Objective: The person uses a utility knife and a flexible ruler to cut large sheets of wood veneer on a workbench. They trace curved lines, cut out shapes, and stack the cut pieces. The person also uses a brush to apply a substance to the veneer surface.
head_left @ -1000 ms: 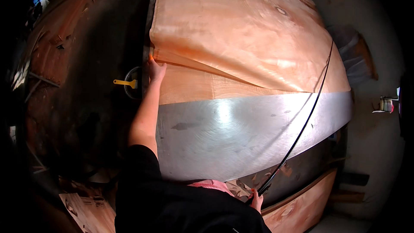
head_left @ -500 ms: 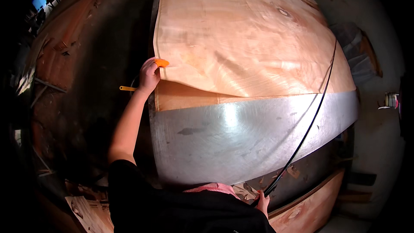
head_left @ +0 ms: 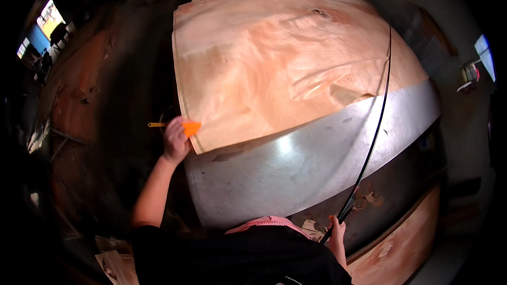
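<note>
I see a grey metal table spreading ahead of both hands. A large thin wood veneer sheet lies directly on it, its near corner just beside my left hand; more sheets are stacked under it farther away.

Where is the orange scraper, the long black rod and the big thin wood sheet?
orange scraper (head_left: 191, 127): head view, on its orange blade beside the left hand (head_left: 175, 141).
long black rod (head_left: 376, 132): head view, mid-length of the rod.
thin wood sheet (head_left: 274, 68): head view, middle of its top face.
</note>
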`<state>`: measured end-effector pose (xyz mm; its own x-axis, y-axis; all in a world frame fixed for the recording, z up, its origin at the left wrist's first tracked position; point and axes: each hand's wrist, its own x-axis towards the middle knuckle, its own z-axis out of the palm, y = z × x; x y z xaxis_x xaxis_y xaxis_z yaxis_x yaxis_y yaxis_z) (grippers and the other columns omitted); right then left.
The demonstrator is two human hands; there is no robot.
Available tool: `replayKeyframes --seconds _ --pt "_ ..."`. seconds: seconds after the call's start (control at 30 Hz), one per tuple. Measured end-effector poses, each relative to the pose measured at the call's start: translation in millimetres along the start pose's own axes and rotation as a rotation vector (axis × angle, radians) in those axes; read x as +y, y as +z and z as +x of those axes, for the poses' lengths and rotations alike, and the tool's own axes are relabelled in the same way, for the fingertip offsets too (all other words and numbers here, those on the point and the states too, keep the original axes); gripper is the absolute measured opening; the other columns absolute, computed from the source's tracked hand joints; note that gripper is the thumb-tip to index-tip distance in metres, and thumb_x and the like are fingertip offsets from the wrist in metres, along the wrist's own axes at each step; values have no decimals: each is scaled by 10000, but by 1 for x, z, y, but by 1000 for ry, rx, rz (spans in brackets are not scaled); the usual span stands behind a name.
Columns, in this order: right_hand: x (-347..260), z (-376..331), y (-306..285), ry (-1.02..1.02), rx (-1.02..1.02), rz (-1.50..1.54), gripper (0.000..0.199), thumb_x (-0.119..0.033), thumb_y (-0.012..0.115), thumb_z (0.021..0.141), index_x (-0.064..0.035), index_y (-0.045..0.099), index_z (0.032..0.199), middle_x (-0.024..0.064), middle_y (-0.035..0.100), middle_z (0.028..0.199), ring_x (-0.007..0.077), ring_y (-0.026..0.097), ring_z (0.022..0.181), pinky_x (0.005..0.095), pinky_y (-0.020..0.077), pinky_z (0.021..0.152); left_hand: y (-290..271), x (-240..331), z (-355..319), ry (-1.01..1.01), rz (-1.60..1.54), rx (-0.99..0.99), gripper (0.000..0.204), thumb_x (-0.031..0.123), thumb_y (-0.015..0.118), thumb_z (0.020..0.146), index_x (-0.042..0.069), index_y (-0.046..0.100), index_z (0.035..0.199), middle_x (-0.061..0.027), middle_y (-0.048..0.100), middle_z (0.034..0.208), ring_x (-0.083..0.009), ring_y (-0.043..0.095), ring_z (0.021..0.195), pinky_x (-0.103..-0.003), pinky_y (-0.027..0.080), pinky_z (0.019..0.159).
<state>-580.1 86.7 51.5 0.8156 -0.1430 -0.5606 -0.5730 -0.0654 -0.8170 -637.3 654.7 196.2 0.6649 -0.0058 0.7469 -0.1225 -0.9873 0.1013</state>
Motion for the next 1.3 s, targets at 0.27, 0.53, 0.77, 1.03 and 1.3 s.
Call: replayKeyframes --seconds 0.27,0.53,0.77,1.03,1.3 --pt "-1 23 -24 -20 -33 43 173 -222 538 822 -53 551 786 -30 410 527 68 384 426 210 304 392 2 109 -71 -24 -178 -367 195 -19 558 542 41 581 726 -72 592 793 -219 567 784 -367 443 800" --pt "-27 -1 -51 -37 -4 175 162 -176 548 817 -18 550 783 -30 398 519 55 360 425 195 286 400 -3 108 -115 -44 -152 -501 144 9 569 555 42 569 695 -85 588 764 -245 566 758 -370 453 727" --pt "-45 -22 -62 -26 -36 185 179 -183 527 832 -16 532 766 -54 374 522 37 334 432 183 279 409 25 110 -170 56 -331 -1049 119 44 530 584 102 573 679 -60 567 716 -231 558 720 -339 452 610" --pt "-56 -30 -60 -22 -120 306 194 -201 535 833 -31 511 743 -36 402 520 47 360 435 194 299 414 54 114 -190 50 -395 -2071 290 294 622 695 122 589 926 -91 601 867 -258 567 817 -338 449 696" --pt "-76 10 10 -87 -185 439 249 -256 405 890 -43 480 993 30 527 674 97 502 568 212 401 486 128 188 -18 -297 -829 -1586 443 360 566 785 15 527 1060 -114 592 946 -182 555 895 -301 439 773"
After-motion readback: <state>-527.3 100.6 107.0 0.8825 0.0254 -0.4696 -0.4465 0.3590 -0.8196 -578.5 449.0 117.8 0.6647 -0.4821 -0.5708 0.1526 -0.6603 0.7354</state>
